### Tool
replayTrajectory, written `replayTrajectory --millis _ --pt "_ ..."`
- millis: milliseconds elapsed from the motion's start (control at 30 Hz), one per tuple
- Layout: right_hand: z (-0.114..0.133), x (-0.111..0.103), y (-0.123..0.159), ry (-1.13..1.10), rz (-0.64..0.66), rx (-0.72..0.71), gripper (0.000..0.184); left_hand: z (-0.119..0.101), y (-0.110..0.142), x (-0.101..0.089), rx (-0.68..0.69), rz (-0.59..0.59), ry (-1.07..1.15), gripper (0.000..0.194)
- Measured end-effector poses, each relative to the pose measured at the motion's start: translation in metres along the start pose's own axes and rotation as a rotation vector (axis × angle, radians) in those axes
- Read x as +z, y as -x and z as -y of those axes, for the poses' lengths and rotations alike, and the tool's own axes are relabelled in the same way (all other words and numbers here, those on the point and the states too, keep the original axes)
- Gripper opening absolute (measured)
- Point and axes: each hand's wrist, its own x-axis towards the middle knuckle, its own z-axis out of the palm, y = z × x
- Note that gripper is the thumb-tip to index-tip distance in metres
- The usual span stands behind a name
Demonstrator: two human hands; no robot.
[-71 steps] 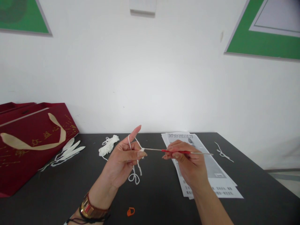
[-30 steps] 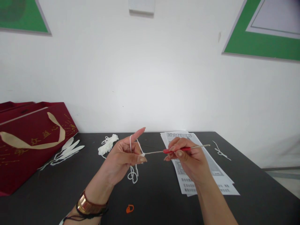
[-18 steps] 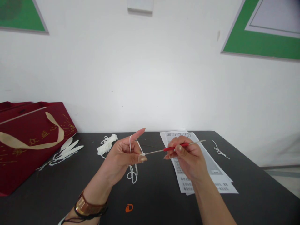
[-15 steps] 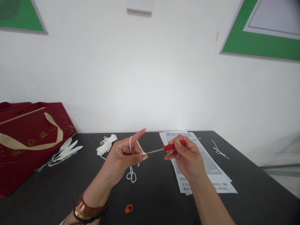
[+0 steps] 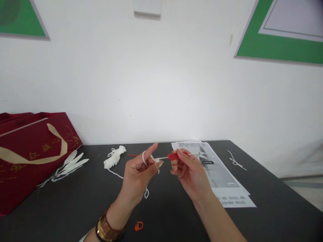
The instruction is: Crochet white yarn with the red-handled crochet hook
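Note:
My left hand (image 5: 138,169) pinches a small piece of white crochet work (image 5: 156,160) between thumb and fingers. Its index finger points up to the right with white yarn (image 5: 144,157) looped round it. My right hand (image 5: 188,169) grips the red handle of a crochet hook (image 5: 173,156), whose metal shaft reaches left into the stitches. The hook's tip is hidden at the left fingers. A loop of yarn hangs below my left hand. From the white yarn bundle (image 5: 114,157) on the table, a strand runs toward that hand.
Printed sheets (image 5: 222,174) lie under and beyond my right hand. A maroon gift bag (image 5: 32,158) stands at left beside white crocheted petals (image 5: 72,164). An orange stitch marker (image 5: 138,226) lies near the front, a short knotted yarn piece (image 5: 236,163) at right. A wall backs the black table (image 5: 164,215).
My hands have come closer together, and the hook has moved left into the work. My left hand has turned and shifted slightly right. A thin red stick now shows behind it.

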Motion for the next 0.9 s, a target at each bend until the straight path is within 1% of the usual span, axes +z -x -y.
replayTrajectory --millis 167,367,467,600,700,800,900 --pt "-0.003 0.003 0.001 0.009 -0.022 -0.037 0.018 -0.002 0.0 0.004 -0.04 -0.027 0.055 0.051" --pt "-0.007 0.004 0.001 0.009 -0.023 -0.022 0.02 -0.003 0.001 0.005 -0.071 -0.04 0.015 0.048" --pt "-0.009 0.004 0.001 0.034 -0.025 -0.037 0.021 -0.001 0.0 0.007 -0.063 -0.056 -0.002 0.049" --pt "-0.011 0.005 0.001 0.101 -0.04 -0.108 0.02 0.0 0.0 0.009 -0.04 -0.114 -0.025 0.06" --pt "-0.013 0.006 0.002 0.156 -0.062 -0.162 0.02 -0.002 0.001 0.013 -0.054 -0.154 -0.037 0.07" --pt "-0.016 0.007 0.003 0.229 -0.077 -0.218 0.019 -0.005 0.002 0.017 -0.098 -0.201 0.02 0.079" --pt "-0.02 0.008 0.007 0.405 -0.096 -0.346 0.016 -0.006 0.001 0.017 -0.172 -0.193 0.114 0.084"
